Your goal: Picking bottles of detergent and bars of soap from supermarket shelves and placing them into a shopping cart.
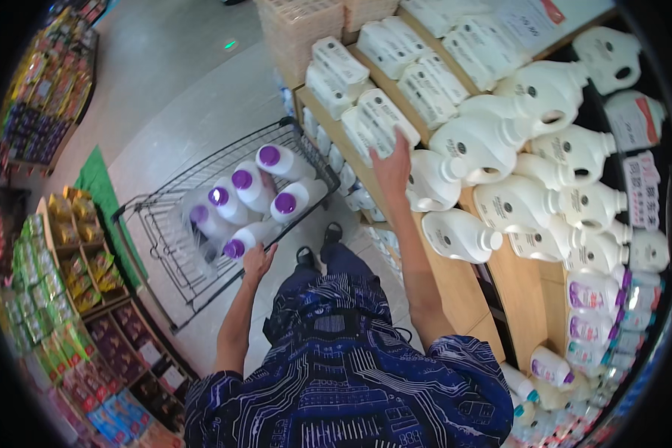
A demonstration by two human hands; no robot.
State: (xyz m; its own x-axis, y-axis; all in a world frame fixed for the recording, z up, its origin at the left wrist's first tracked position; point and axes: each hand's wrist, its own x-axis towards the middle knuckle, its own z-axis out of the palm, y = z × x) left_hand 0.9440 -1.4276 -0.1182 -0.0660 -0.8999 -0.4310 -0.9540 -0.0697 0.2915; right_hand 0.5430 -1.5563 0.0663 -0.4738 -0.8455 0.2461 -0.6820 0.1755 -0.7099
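Observation:
My right hand [393, 163] reaches over the wooden display shelf, its fingers spread at the near end of a white soft-wrapped pack [389, 120]; whether it grips the pack I cannot tell. Beside it lies a large white plastic jug [434, 179]. My left hand [259, 261] is at the near side of a wire shopping cart [171, 280], close to a white bottle with a purple cap [252, 238]; contact is unclear. Several more purple-capped white bottles [255, 187] stand in the cart, some partly under clear plastic wrap.
More white jugs [515, 201] are heaped along the right display, above purple-labelled bottles [591, 291]. Stacked pale crates [302, 39] rise behind the packs. Snack shelves [109, 313] border the left side, near a green floor mat [109, 207]. My feet are beside the cart.

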